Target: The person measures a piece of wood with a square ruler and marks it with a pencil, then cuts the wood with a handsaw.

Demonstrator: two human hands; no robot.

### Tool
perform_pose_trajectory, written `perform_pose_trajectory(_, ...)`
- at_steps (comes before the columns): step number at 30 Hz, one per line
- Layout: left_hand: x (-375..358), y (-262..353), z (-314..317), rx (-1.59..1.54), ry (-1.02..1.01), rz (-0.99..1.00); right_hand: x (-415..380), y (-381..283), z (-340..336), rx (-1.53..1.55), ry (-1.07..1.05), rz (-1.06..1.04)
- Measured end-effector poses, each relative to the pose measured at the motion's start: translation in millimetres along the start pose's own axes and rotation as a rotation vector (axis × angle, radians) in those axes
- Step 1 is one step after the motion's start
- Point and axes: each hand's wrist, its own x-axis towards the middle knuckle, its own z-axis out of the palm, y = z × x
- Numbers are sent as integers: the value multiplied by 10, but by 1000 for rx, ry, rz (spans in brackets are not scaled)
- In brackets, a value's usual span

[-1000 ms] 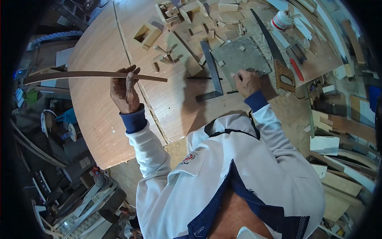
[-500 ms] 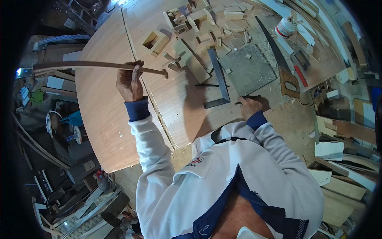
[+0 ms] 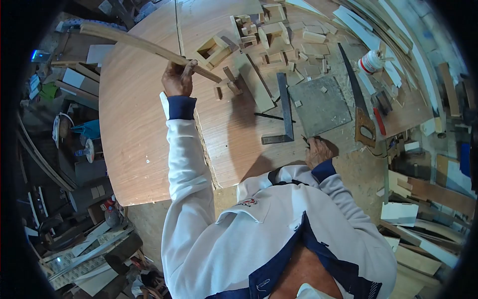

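Observation:
My left hand (image 3: 178,79) is closed around a long wooden strip (image 3: 134,43) over the left part of the table. The strip slants, its near end close to small wooden blocks (image 3: 230,82). My right hand (image 3: 319,151) rests at the table's front edge, fingers curled, with a small dark tip (image 3: 306,142) showing at them; what it is I cannot make out. Just beyond lies a grey square board (image 3: 318,107). To its left are a metal try square (image 3: 285,107) and a thin dark rod (image 3: 269,117).
A handsaw (image 3: 358,99) and a red-handled tool (image 3: 379,121) lie at the right, near a white bottle (image 3: 369,62). Small wooden boxes (image 3: 214,51) and offcuts cover the back. A seam crosses the wooden table (image 3: 149,124). Stacked boards (image 3: 423,194) stand right.
The wooden strip has swung, its far end rising in view and its near end dropping toward the small blocks. My right hand stays by the table edge. The whole view has shifted slightly.

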Motion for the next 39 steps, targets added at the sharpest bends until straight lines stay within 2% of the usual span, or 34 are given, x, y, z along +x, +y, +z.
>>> perform_pose_trajectory(1, 14, -49, -6, -5, 14, 2, -14, -9, -13, -15, -3, 73)
perform_pose_trajectory(3, 15, -65, 1, -34, -1, -33, -38, 8, -12, -65, 36, 50)
perform_pose_trajectory(5, 28, -103, -14, -58, -1, -42, -26, 66, 25, -83, -13, 26)
perform_pose_trajectory(7, 65, -160, -41, 33, -50, -76, -52, 47, 16, -121, 5, 24)
perform_pose_trajectory(9, 72, -202, -65, -4, -37, -59, -96, -90, -226, -78, -120, 3)
perform_pose_trajectory(10, 86, -217, -101, -63, -41, -53, -126, -77, -278, -38, -74, -88)
perform_pose_trajectory(11, 97, -192, -132, -121, -47, -48, -114, -106, -343, -41, -75, -92)
perform_pose_trajectory(13, 81, -116, -283, -179, -44, -56, -121, -175, -496, 169, -75, -57)
perform_pose_trajectory(14, 47, 9, -340, -237, -45, -62, -88, -268, -639, 372, -115, -17)
perform_pose_trajectory(15, -22, 228, -348, -211, 9, -110, -21, -367, -710, 376, -111, -14)
perform_pose_trajectory(17, -123, 435, -370, -299, 75, -206, 173, -546, -777, 701, 91, 50)
perform_pose_trajectory(19, -231, 475, -350, -407, 101, -262, 430, -638, -709, 561, 319, -248)
perform_pose_trajectory(21, -337, 512, -297, -514, 123, -315, 662, -1090, -1099, 1139, 151, -14)
perform_pose_trajectory(23, -458, 534, -205, -601, 118, -379, 809, -1319, -1339, 1407, -41, 18)
perform_pose_trajectory(24, -501, 549, -152, -630, 126, -382, 859, -1434, -1442, 1412, -31, 18)
perform_pose_trajectory(26, -569, 525, -90, -658, 115, -401, 942, -1610, -1575, 1682, -107, -51)
perform_pose_trajectory(29, -649, 533, -2, -682, 98, -414, 1073, -1605, -1453, 1622, -89, -133)
perform_pose_trajectory(31, -692, 570, 66, -678, 140, -405, 1104, -1608, -1402, 1627, 5, -123)
perform_pose_trajectory(34, -749, 590, 154, -711, 140, -395, 1107, -1532, -1372, 1806, 18, -120)
perform_pose_trajectory(39, -847, 655, 362, -655, 194, -319, 1044, -1373, -1400, 1890, -62, 11)
